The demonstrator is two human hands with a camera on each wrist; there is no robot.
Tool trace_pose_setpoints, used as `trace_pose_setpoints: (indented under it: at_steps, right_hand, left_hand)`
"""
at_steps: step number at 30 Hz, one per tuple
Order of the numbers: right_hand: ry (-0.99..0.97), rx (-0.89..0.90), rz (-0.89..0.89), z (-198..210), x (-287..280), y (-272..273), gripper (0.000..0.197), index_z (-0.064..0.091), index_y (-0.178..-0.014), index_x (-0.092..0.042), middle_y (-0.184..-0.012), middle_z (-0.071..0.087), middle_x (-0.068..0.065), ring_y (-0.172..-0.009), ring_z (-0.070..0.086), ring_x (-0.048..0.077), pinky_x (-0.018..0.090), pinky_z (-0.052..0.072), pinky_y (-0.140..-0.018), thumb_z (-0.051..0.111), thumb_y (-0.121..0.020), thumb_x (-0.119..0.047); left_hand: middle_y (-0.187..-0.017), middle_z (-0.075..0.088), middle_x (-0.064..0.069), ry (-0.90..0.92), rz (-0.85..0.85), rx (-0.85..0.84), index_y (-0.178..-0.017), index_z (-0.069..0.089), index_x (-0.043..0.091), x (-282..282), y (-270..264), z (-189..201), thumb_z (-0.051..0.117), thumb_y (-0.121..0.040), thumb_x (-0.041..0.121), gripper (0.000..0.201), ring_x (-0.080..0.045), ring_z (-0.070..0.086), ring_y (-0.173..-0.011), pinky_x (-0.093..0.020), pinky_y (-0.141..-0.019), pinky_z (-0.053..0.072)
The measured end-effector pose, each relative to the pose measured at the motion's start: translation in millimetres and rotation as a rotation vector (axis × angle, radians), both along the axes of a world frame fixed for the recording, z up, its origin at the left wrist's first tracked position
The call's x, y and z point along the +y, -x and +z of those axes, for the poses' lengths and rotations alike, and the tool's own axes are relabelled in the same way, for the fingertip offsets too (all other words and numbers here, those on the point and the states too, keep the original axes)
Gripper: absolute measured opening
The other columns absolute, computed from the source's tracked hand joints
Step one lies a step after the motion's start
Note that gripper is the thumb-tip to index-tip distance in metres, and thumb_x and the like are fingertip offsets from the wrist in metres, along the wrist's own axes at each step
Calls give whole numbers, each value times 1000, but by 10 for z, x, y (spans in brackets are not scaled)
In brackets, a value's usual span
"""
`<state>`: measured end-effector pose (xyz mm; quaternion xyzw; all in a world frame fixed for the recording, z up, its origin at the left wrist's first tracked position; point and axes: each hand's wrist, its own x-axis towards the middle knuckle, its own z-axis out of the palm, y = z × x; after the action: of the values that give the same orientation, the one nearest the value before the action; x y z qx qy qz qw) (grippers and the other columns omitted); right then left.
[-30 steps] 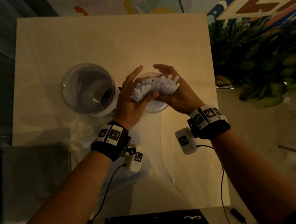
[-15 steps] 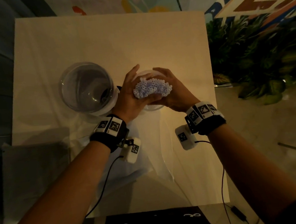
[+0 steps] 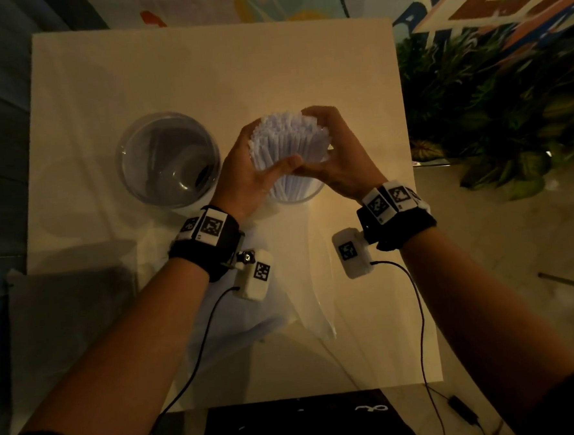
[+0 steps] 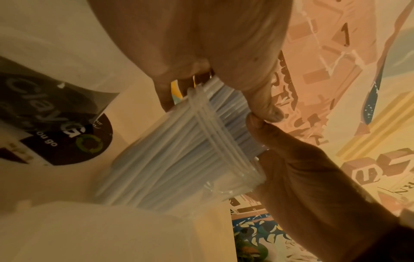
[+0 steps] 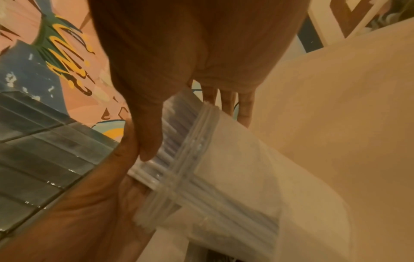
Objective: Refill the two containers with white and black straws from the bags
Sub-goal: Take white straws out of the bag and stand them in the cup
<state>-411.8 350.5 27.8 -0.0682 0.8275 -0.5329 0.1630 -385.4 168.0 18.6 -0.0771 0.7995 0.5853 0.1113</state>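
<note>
Nearest us on the desk point(image 3: 202, 71), our left hand point(image 3: 242, 173) and right hand point(image 3: 339, 160) wrap fingers around white straws point(image 3: 288, 143) standing in their clear container point(image 3: 297, 196); beyond, the second container point(image 3: 168, 160) holds hardly anything, black straws pending.
</note>
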Motion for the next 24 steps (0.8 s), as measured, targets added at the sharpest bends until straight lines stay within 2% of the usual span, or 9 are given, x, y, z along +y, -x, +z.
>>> trace_pose_setpoints:
  at_steps: [2, 4, 7, 11, 14, 15, 17, 20, 24]
  right_hand:
    - [30, -41, -33, 8, 62, -55, 98, 31, -146, -20, -142, 43, 0, -124, 46, 11, 13, 50, -88, 89, -68, -31]
    - [51, -71, -90, 14, 145, -151, 106, 25, -150, -29, -147, 42, 3, -128, 48, 15, 25, 50, -94, 90, -66, -36]
    - [48, -56, -250, 65, 287, -403, 85, 35, -144, -32, -143, 47, 0, -123, 54, 13, 25, 52, -93, 84, -75, -39]
    - [-8, -33, -449, 12, 433, -895, 28, 61, -114, -16, -109, 67, -2, -93, 67, 12, 31, 59, -77, 67, -92, -34]
    - [-10, -221, -383, -196, 399, -1267, 11, 66, -102, -8, -88, 72, 7, -77, 71, 21, 40, 61, -72, 61, -97, -16]
    - [-15, -305, -341, -264, 348, -1361, 9, 67, -101, -6, -85, 72, 9, -74, 72, 22, 43, 61, -73, 60, -97, -11]
    - [-87, -439, -230, -476, 231, -1500, 9, 68, -99, -7, -83, 73, 6, -69, 72, 17, 44, 61, -75, 60, -96, -8]
    - [-339, -416, -9, -683, -23, -1573, 16, 71, -103, -15, -97, 73, 0, -83, 69, 14, 34, 54, -78, 59, -93, -12]
    - [-456, -419, 115, -776, -389, -1571, 34, 61, -128, -8, -128, 62, 11, -116, 59, 30, 30, 42, -85, 57, -96, -15]
  left_hand:
    - [-146, 46, 6, -33, -2, -30, -149, 31, 20, -24, -56, -2, 83, -72, 45, 96, -1, 45, -130, -28, -110, 41]
    - [-155, 36, 3, -49, -17, -82, -154, 18, 24, -60, -143, 18, 82, -64, 58, 116, -10, 36, -141, -41, -115, 35]
    - [-162, 22, 0, -45, -50, -135, -157, 1, 27, -126, -363, 130, 81, -65, 59, 126, -11, 24, -147, -45, -120, 27]
    - [-159, 29, 5, -33, -66, -21, -156, 15, 26, -285, -905, 338, 77, -78, 50, 102, -1, 30, -143, -28, -116, 32]
    - [-145, 41, 24, 106, -141, 19, -149, 33, 26, -495, -1395, 285, 78, -80, 38, 84, 15, 37, -130, -8, -102, 35]
    - [-144, 39, 25, 194, -172, -1, -149, 33, 28, -589, -1538, 175, 79, -77, 38, 86, 12, 37, -132, -12, -105, 36]
    - [-157, 25, 10, 477, -279, -113, -153, 20, 28, -790, -1770, -132, 83, -68, 50, 108, -10, 24, -146, -38, -118, 27]
    - [-162, -21, 5, 824, -480, -344, -153, -17, 31, -978, -2025, -601, 74, -57, 77, 140, -23, -14, -150, -55, -121, 1]
    - [-160, -29, 3, 866, -485, -308, -151, -22, 34, -999, -2163, -867, 73, -56, 77, 141, -24, -19, -149, -58, -120, 2]
